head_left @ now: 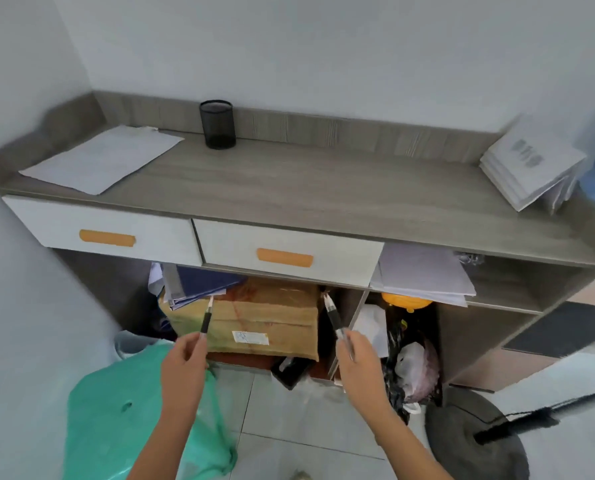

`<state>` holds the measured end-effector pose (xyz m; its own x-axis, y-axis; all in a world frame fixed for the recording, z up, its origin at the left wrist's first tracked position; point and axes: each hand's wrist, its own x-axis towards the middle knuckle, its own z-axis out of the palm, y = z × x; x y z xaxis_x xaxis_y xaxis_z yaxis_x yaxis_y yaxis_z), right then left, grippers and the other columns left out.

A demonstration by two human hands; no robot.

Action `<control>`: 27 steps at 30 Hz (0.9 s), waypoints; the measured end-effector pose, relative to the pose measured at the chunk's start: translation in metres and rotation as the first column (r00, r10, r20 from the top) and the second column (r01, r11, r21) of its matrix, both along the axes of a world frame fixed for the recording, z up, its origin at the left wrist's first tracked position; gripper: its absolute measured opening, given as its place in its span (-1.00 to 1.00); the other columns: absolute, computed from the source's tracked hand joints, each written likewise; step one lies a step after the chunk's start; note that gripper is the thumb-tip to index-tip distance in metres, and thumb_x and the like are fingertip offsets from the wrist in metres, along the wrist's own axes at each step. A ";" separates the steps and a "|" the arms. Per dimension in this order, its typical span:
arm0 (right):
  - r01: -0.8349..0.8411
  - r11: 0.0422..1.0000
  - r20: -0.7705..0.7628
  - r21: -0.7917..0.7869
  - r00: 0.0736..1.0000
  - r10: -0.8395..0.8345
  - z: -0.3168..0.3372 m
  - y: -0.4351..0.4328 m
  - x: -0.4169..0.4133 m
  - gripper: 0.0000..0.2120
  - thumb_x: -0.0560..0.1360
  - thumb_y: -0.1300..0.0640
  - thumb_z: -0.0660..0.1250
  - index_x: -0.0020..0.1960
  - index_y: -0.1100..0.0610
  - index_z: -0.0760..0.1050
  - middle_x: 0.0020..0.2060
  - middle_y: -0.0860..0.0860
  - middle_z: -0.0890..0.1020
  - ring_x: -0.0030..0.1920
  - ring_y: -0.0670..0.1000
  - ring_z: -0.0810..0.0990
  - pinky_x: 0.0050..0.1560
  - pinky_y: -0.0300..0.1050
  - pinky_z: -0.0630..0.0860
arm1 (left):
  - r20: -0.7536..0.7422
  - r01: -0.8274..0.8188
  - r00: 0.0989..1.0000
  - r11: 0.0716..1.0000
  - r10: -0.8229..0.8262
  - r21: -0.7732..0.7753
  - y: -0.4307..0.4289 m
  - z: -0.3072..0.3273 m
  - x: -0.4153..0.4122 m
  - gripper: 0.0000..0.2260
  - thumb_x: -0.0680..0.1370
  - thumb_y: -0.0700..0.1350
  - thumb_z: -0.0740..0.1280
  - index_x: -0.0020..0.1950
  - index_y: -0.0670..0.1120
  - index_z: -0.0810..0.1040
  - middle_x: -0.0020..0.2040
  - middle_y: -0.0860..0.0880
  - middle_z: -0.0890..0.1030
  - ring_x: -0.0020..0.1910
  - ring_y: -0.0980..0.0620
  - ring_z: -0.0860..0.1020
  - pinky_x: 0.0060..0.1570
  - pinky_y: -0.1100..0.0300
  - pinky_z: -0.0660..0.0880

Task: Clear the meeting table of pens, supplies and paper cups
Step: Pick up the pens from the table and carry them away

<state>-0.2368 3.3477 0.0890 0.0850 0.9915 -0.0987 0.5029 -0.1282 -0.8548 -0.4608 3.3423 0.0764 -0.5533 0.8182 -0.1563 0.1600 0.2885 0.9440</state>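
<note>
Two hands reach forward below the front edge of a wooden side desk (323,188), each pinching a pen. The left hand (182,370) grips a black-barrelled pen (206,317) by its lower end, tip pointing up and slightly right; the right hand (362,367) grips a second pen (334,320) the same way, its tip leaning up and to the left. Both pens are held in the air in front of the desk's open lower shelf, well apart from each other. Behind them under the desk sits a brown cardboard box (258,320) with dark folders (199,284) lying on top. Beside the left forearm is a green plastic bag (116,410) on the tiled floor. Above are two white drawers with orange handles (107,237). On the desktop, a black mesh pen holder (217,124) stands upright against the back edge, near loose white sheets (102,159) at the left; a stack of booklets (531,164) lies at the far right.
</note>
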 end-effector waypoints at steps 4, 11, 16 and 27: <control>-0.093 0.993 -0.155 0.073 0.982 0.104 0.036 0.079 -0.007 -0.80 0.59 0.12 0.10 -0.16 0.15 0.40 -0.38 -0.05 0.31 -0.37 -0.07 0.27 -0.33 -0.27 0.23 | -0.036 -0.060 0.998 0.998 0.061 0.010 0.034 0.010 0.004 -0.92 0.57 -0.19 0.20 -0.03 -0.09 0.49 -0.15 -0.15 0.54 -0.18 -0.07 0.43 -0.11 0.08 0.37; -0.160 0.974 -0.363 0.160 0.908 0.209 0.093 0.184 -0.038 -0.83 0.60 0.17 0.04 -0.12 0.02 0.33 -0.39 -0.03 0.40 -0.48 -0.13 0.30 -0.47 -0.31 0.28 | 0.007 -0.248 0.968 0.953 0.251 0.173 0.103 0.050 -0.030 -0.90 0.55 -0.25 0.21 -0.03 -0.12 0.50 -0.32 -0.09 0.49 -0.35 -0.01 0.40 -0.39 0.34 0.42; -0.141 0.961 -0.367 0.237 0.903 0.223 0.124 0.256 -0.068 -0.78 0.61 0.18 0.00 -0.14 -0.06 0.27 -0.37 -0.02 0.43 -0.38 -0.09 0.39 -0.33 -0.26 0.38 | 0.070 -0.225 0.974 0.901 0.215 0.371 0.193 0.098 -0.047 -0.90 0.54 -0.24 0.22 -0.08 -0.08 0.50 -0.31 -0.02 0.49 -0.34 0.07 0.43 -0.27 0.28 0.41; -0.102 0.949 -0.269 0.298 0.945 0.186 0.132 0.388 -0.152 -0.96 0.60 0.17 0.02 0.01 0.09 0.23 -0.26 -0.06 0.50 -0.29 -0.17 0.41 -0.36 -0.53 0.35 | 0.004 -0.061 0.998 0.834 0.070 0.548 0.388 0.156 -0.106 -0.92 0.55 -0.24 0.19 0.02 -0.11 0.37 -0.20 0.04 0.58 -0.37 0.37 0.49 -0.42 0.56 0.36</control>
